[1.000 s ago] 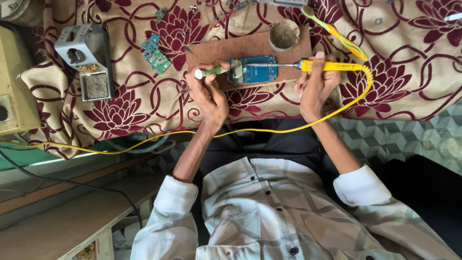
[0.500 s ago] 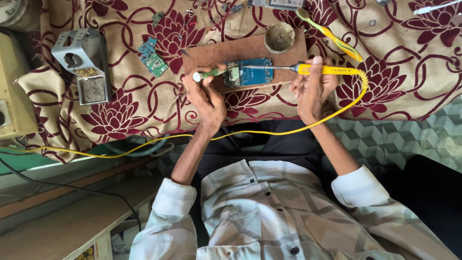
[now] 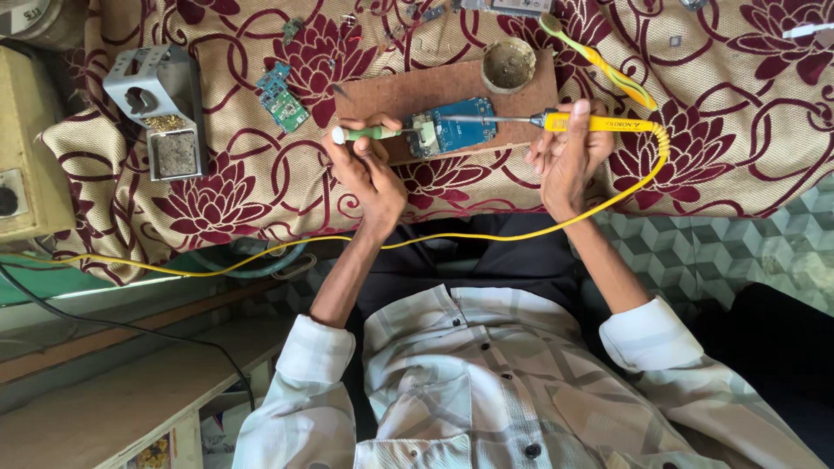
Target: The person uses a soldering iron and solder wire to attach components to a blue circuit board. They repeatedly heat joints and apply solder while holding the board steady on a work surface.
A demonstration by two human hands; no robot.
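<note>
Maroon-flowered cream cloth covers your surface, and it has slid a little lower in view than a moment ago, so your head has tipped slightly; nothing on it has been rearranged. On it, far from you, lies the brown rectangular wooden board, in the same place relative to the cloth.

Left of the board stands the grey metal iron stand with its cleaning pad, untouched, and between them the small green circuit board lies where it was. At the board's far right corner sits the round brown tin, with a yellow-green toothbrush just beyond it.

Your right hand keeps its fingers clenched around the yellow-handled soldering iron, whose yellow cord loops back near your lap. The metal tip reaches left to the blue circuit board, which lies on the wooden board between your hands, exactly as half a second ago.

Your left hand is still grasping the green-handled tool, its end against the blue board's left edge. Both tools have held their contact, so judging from that, you are mid-joint and steady rather than repositioning.
</note>
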